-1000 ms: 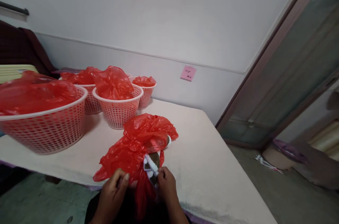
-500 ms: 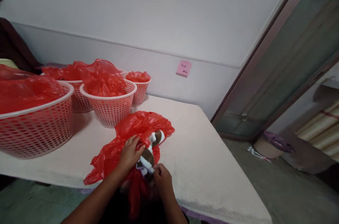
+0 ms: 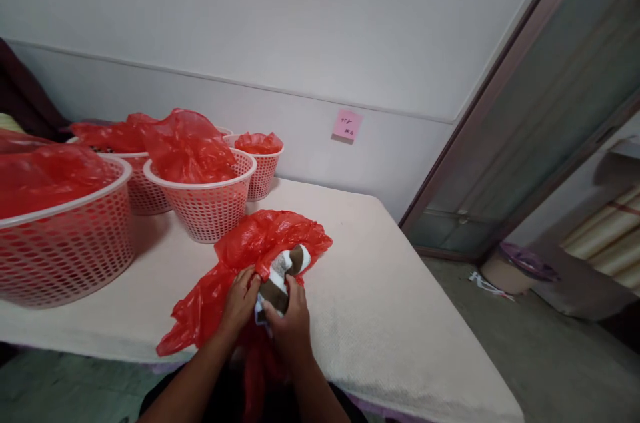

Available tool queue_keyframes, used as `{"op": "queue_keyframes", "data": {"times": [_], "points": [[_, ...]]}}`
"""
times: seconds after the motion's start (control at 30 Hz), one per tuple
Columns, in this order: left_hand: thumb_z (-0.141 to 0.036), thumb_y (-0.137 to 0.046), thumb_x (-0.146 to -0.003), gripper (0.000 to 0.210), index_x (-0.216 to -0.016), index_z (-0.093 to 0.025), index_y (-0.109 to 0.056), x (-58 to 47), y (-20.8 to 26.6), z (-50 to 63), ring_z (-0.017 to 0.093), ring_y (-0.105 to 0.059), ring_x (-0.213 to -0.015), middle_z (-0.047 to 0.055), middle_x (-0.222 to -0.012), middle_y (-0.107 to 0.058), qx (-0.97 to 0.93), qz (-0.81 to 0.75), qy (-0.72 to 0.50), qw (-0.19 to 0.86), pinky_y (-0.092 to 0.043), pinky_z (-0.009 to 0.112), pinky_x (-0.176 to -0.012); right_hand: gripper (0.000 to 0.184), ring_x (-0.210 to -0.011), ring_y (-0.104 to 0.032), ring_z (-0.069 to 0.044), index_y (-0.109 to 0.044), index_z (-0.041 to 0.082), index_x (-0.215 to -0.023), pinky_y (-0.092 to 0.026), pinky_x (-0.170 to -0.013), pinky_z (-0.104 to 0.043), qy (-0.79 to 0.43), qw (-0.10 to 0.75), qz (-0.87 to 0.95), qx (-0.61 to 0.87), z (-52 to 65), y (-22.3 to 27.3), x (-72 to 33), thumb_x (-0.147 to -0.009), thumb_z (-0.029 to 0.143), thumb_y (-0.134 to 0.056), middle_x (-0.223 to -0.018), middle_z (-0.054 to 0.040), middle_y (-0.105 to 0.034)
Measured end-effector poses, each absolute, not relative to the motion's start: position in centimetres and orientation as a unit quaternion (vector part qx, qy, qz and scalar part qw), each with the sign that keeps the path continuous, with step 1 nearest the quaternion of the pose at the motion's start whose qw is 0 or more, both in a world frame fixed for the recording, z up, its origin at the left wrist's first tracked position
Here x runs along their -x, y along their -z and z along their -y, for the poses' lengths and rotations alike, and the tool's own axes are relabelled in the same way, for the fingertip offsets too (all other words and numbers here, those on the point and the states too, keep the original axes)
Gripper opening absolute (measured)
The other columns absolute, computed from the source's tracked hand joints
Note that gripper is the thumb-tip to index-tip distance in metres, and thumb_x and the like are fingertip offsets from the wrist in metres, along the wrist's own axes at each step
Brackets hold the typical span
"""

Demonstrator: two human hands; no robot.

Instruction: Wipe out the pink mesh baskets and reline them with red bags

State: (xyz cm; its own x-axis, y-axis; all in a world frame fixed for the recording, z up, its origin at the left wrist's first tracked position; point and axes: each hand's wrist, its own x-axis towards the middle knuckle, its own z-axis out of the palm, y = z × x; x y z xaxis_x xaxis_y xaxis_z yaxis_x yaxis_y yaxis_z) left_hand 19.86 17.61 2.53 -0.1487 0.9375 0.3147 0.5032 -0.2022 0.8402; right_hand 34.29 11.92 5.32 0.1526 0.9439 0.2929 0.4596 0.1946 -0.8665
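Note:
A crumpled red plastic bag [image 3: 270, 226] lies spread near the front edge of the table. On it is a soft fabric piece with white and brown stripes [image 3: 276, 293], its kind not clear. My left hand [image 3: 241, 298] has its fingers curled onto the bag beside the fabric's left side. My right hand [image 3: 291, 323] grips the fabric from the right, thumb and fingers on either side of a brown stripe. The lower end of the fabric is partly hidden by my right hand.
Pink-white mesh baskets lined with red bags stand on the left of the table, including a large one [image 3: 65, 243] and a nearer middle one [image 3: 213, 206]. A pink note [image 3: 346, 126] is on the wall. A bin [image 3: 510, 270] stands on the floor at right.
My right hand has moved up and left from the fabric's lower end to its middle. My left hand has shifted slightly down and left.

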Motion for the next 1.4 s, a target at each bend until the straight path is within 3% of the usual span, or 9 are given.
{"op": "queue_keyframes", "data": {"times": [0.07, 0.17, 0.4, 0.63, 0.77, 0.93, 1.07, 1.2, 1.4], "points": [[-0.041, -0.053, -0.092, 0.033, -0.112, -0.016, -0.061, -19.7, -2.3, -17.6, 0.024, -0.058, -0.114, 0.009, -0.119, -0.063, -0.611, -0.590, -0.476, 0.229, -0.043, 0.051, -0.101, 0.071, -0.120, -0.052, -0.034, -0.049, 0.011, -0.134, -0.038, -0.104, -0.050, -0.269, 0.484, 0.604, 0.573, -13.2, -4.9, -33.6, -0.068, 0.029, -0.070, -0.126, -0.0182, -0.058], [-0.040, -0.054, -0.092, 0.033, -0.114, -0.016, -0.061, -19.6, -2.0, -17.8, 0.024, -0.057, -0.117, 0.009, -0.121, -0.063, -0.616, -0.585, -0.475, 0.227, -0.042, 0.052, -0.102, 0.056, -0.114, -0.057, -0.031, -0.059, 0.016, -0.123, -0.041, -0.102, -0.048, -0.327, 0.524, 0.573, 0.538, -14.7, -4.5, -33.6, -0.067, 0.019, -0.062, -0.118, -0.0122, -0.065], [-0.038, -0.057, -0.090, 0.031, -0.110, -0.016, -0.062, -19.2, -1.2, -18.3, 0.024, -0.057, -0.116, 0.009, -0.121, -0.063, -0.638, -0.568, -0.472, 0.218, -0.043, 0.052, -0.101, 0.042, -0.086, -0.068, -0.022, -0.061, 0.017, -0.115, -0.054, -0.078, -0.033, -0.396, 0.590, 0.485, 0.510, -14.8, -5.7, -36.5, -0.074, 0.022, -0.052, -0.096, -0.0039, -0.073], [-0.037, -0.061, -0.088, 0.025, -0.102, -0.016, -0.064, -18.8, -1.2, -18.0, 0.023, -0.058, -0.113, 0.008, -0.119, -0.063, -0.668, -0.549, -0.457, 0.210, -0.045, 0.050, -0.098, 0.041, -0.091, -0.065, -0.024, -0.057, 0.016, -0.113, -0.052, -0.080, -0.036, -0.297, 0.695, 0.364, 0.544, -14.5, -5.9, -40.2, -0.079, 0.040, -0.057, -0.103, -0.0077, -0.070], [-0.032, -0.062, -0.087, 0.017, -0.091, -0.016, -0.065, -18.6, -1.5, -17.7, 0.023, -0.057, -0.113, 0.007, -0.118, -0.063, -0.684, -0.538, -0.447, 0.206, -0.044, 0.050, -0.100, 0.038, -0.090, -0.061, -0.024, -0.057, 0.018, -0.109, -0.049, -0.083, -0.038, -0.240, 0.701, 0.376, 0.557, -13.7, -5.7, -41.3, -0.077, 0.038, -0.061, -0.097, -0.0054, -0.066], [-0.016, -0.062, -0.082, 0.003, -0.080, -0.015, -0.063, -18.8, -2.2, -17.0, 0.022, -0.057, -0.111, 0.006, -0.113, -0.064, -0.708, -0.522, -0.425, 0.212, -0.044, 0.048, -0.100, 0.048, -0.113, -0.053, -0.025, -0.051, 0.021, -0.126, -0.043, -0.097, -0.043, -0.107, 0.646, 0.565, 0.503, -12.9, -6.3, -39.9, -0.078, 0.016, -0.047, -0.119, -0.0092, -0.055], [-0.009, -0.053, -0.075, 0.014, -0.073, -0.019, -0.063, -19.2, -3.0, -16.3, 0.022, -0.059, -0.108, 0.007, -0.110, -0.066, -0.723, -0.514, -0.406, 0.219, -0.046, 0.045, -0.097, 0.064, -0.116, -0.051, -0.029, -0.053, 0.018, -0.130, -0.042, -0.097, -0.047, -0.066, 0.480, 0.688, 0.540, -14.0, -5.8, -38.7, -0.068, 0.007, -0.043, -0.122, -0.0128, -0.055], [-0.017, -0.051, -0.075, 0.015, -0.067, -0.021, -0.062, -19.3, -3.8, -16.0, 0.024, -0.060, -0.105, 0.009, -0.108, -0.067, -0.721, -0.521, -0.398, 0.223, -0.048, 0.044, -0.096, 0.073, -0.106, -0.056, -0.033, -0.053, 0.019, -0.134, -0.043, -0.090, -0.049, -0.115, 0.308, 0.711, 0.621, -15.5, -4.8, -38.4, -0.064, 0.005, -0.044, -0.112, -0.0140, -0.061], [-0.041, -0.047, -0.088, 0.031, -0.071, -0.022, -0.064, -19.3, -4.3, -16.0, 0.024, -0.061, -0.103, 0.009, -0.102, -0.068, -0.708, -0.537, -0.397, 0.232, -0.048, 0.041, -0.094, 0.070, -0.107, -0.056, -0.030, -0.053, 0.023, -0.133, -0.044, -0.090, -0.042, -0.120, 0.304, 0.726, 0.605, -16.9, -4.0, -38.5, -0.065, 0.006, -0.046, -0.112, -0.0121, -0.062]]}}
